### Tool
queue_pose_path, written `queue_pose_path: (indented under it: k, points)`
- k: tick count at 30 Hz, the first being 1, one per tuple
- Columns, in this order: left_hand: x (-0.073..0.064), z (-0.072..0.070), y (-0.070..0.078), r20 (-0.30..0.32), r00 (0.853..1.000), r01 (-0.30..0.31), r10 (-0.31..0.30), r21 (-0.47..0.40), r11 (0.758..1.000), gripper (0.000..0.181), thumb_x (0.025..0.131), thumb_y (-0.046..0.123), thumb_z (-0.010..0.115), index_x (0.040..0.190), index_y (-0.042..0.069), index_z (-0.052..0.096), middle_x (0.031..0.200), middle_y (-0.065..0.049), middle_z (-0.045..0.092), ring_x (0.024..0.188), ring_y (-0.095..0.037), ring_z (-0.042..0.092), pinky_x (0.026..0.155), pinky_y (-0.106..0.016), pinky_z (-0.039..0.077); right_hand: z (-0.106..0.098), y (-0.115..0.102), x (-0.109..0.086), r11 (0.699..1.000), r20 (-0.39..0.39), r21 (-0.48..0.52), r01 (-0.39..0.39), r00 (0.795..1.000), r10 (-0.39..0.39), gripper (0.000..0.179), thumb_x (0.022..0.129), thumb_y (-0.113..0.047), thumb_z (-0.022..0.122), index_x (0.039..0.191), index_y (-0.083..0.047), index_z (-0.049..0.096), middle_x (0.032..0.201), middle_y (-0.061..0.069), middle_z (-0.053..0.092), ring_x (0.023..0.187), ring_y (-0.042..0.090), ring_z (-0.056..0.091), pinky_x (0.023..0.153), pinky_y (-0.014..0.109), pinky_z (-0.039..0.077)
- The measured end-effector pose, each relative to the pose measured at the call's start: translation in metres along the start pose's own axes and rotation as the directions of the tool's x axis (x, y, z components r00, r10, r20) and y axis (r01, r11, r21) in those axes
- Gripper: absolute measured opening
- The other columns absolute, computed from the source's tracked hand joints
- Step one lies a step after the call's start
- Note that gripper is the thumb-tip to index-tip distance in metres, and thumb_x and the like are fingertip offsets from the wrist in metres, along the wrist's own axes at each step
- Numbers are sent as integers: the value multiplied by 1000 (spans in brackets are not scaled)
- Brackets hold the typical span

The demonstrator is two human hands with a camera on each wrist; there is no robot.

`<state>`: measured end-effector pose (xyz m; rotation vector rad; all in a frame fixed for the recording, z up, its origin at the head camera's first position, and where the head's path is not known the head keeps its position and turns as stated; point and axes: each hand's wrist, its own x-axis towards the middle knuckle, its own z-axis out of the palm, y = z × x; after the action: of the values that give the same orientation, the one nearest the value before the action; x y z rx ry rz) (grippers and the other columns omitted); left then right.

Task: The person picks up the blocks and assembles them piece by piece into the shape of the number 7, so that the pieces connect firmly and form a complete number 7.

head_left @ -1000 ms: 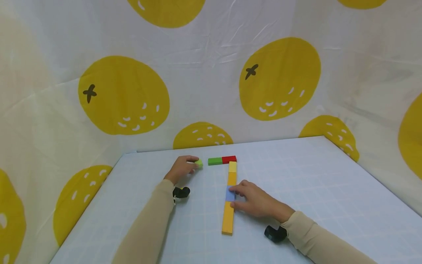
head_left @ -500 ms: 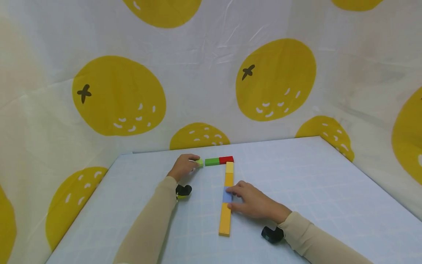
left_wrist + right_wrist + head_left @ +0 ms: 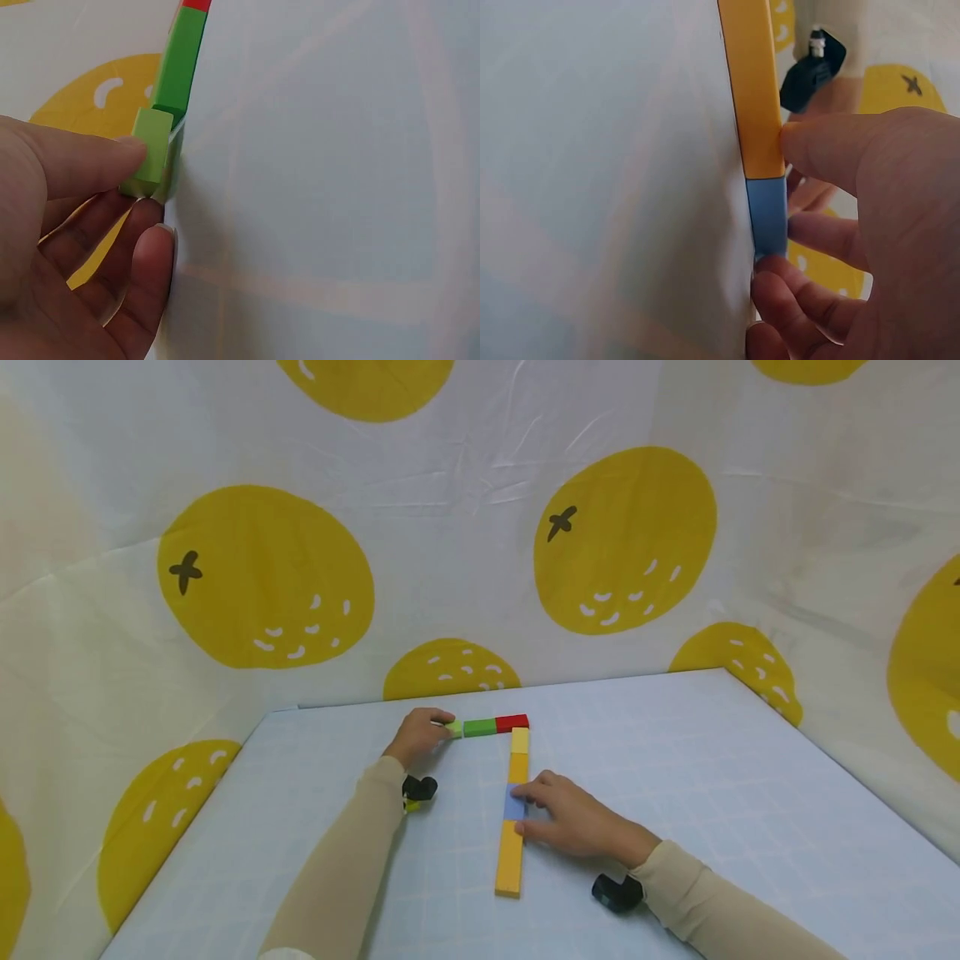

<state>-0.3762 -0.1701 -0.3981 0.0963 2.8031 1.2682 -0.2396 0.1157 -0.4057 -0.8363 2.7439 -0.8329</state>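
My left hand (image 3: 418,737) pinches a small light green block (image 3: 154,146) between thumb and fingers. The block sits at the left end of a short row, close beside a green block (image 3: 480,727), which adjoins a red block (image 3: 512,722). A longer row runs toward me from near the red block: a pale yellow block (image 3: 520,741), an orange block (image 3: 518,768), a blue block (image 3: 514,802) and a longer orange block (image 3: 508,862). My right hand (image 3: 573,817) rests against this row's right side, thumb on the longer orange block, fingertips at the blue one.
Both rows lie on a pale blue checked tabletop (image 3: 660,760). A white cloth (image 3: 465,560) printed with yellow fruit hangs behind and at the sides. Black wrist devices, such as the right one (image 3: 618,893), jut out below the wrists.
My left hand has brought the light green block rightward, up close to the green block's left end. My right hand keeps its place at the long row. The head view has shifted slightly.
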Motion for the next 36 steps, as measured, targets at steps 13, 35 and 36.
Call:
queue_pose_path:
  k: [13,35,36]
  points:
    - [3,0,8,21,999,-50,49,73,996,32,93,9,64,124,11,71,132,-8,63,124,-27,53,106,-44,41,-7,-2,-2,999,5,-16,-35,999,35,58,92,-52,67,141,-23,59,115,-8,52,101,10,50,86,34,50]
    - [-1,3,4,11,1000,-23,22,100,995,36,92,14,68,128,12,68,135,-8,61,128,-28,49,110,-47,36,0,-3,1,998,30,3,-56,998,56,59,92,-53,67,142,-24,58,114,-8,52,101,10,49,84,32,50]
    - [-1,3,4,12,1000,-23,22,96,995,37,92,14,68,130,12,67,135,-8,61,129,-28,49,111,-48,35,0,-2,1,998,29,2,-55,998,55,59,92,-53,67,142,-24,58,113,-8,52,101,10,49,83,32,50]
